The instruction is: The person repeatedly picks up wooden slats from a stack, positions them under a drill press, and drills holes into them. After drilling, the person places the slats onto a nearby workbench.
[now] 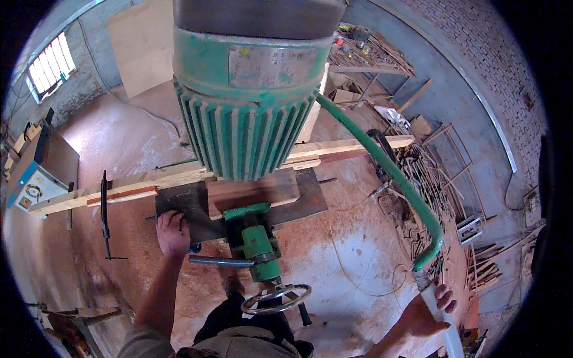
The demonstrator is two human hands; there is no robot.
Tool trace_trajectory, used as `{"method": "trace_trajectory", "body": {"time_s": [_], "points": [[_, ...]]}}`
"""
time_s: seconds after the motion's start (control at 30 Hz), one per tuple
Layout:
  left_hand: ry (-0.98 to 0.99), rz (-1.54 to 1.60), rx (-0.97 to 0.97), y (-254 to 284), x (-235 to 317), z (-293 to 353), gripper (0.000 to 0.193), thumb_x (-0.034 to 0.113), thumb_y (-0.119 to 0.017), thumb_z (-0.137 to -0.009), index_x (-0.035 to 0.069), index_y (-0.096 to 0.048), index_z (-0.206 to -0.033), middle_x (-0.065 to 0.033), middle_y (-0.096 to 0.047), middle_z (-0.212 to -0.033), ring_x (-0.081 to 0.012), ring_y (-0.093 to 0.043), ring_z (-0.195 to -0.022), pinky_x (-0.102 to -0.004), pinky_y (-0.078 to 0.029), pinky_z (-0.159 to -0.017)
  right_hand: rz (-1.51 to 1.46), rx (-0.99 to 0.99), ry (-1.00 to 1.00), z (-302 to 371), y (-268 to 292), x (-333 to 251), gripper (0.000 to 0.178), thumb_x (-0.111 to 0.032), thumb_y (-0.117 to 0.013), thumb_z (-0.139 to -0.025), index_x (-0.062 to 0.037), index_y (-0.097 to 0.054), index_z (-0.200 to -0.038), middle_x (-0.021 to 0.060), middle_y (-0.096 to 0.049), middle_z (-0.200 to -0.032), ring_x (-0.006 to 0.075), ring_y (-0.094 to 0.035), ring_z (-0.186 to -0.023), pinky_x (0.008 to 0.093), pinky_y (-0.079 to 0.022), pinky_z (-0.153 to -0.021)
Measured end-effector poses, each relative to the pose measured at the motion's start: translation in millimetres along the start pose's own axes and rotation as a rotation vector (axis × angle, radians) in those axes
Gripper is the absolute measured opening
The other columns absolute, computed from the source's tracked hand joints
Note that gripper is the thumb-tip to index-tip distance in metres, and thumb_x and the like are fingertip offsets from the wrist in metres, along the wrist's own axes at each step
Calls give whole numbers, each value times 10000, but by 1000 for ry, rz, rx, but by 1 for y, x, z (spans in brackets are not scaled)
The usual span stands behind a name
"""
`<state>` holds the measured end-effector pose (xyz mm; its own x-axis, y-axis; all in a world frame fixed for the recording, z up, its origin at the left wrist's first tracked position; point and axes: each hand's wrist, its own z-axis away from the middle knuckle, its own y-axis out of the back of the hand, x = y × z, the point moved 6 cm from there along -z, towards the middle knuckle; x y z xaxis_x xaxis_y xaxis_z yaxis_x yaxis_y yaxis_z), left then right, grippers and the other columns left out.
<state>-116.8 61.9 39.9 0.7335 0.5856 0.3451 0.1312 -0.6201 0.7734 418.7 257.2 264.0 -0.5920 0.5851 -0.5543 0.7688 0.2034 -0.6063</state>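
A green machine with a ribbed motor housing (248, 131) fills the upper middle, over a dark metal table (307, 197). On this table a wooden block (253, 194) lies under the motor, against a long pale timber (137, 182). My left hand (173, 234) is closed at the table's front left edge, beside a small blue part (195, 247); what its fingers grip is hidden. At the lower right my right hand (425, 316) wraps round the pale grip of a long, bent green lever (412, 194). The tool under the motor is hidden.
A handwheel (276, 299) and a short metal lever (221, 261) project toward me. A black clamp (105, 209) crosses the timber at left. Wood scraps (418, 203) pile up at right, near a cluttered bench (376, 56). A cable (352, 277) lies on the dusty floor.
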Motion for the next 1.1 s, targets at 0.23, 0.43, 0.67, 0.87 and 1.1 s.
{"method": "trace_trajectory", "body": {"time_s": [0.23,0.43,0.67,0.87,1.1], "points": [[-6,-8,-1,1,1,-1,172,93,-603,-734,36,-632,-894,-103,-585,-1023,-312,-533,-1001,-428,-426,-890,23,-253,-204,48,49,27,476,-431,-600,-873,-146,-497,-1240,81,-515,-1294,367,-370,-1301,512,-205,-1118],[22,60,-1,5,-2,-1,194,77,-609,-732,36,-636,-921,-111,-591,-1030,-317,-532,-1015,-426,-421,-901,-34,-239,-238,23,36,9,496,-386,-627,-859,-93,-517,-1243,124,-506,-1311,368,-371,-1300,507,-185,-1141],[746,1148,125,-9,-3,47,160,115,-546,-916,30,-610,-1035,-106,-615,-1020,-250,-583,-923,-390,-468,-866,-83,-306,80,-173,-135,-43,485,-303,-573,-885,-8,-487,-1260,172,-491,-1303,340,-402,-1275,509,-261,-1123],[1213,1811,102,-1,32,99,411,421,-435,-961,71,-528,-1155,-85,-616,-927,-222,-592,-823,-375,-489,-782,97,-648,-45,-219,-273,101,313,-265,-481,-948,-53,-560,-1163,174,-570,-1220,255,-521,-1148,400,-379,-1009],[943,2061,22,42,132,21,535,458,-444,-939,24,-436,-1253,-150,-607,-1073,-276,-597,-994,-400,-477,-876,410,-582,-1068,-29,-71,373,377,-392,-537,-930,-42,-555,-1069,84,-638,-929,211,-607,-802,373,-502,-758]]}}
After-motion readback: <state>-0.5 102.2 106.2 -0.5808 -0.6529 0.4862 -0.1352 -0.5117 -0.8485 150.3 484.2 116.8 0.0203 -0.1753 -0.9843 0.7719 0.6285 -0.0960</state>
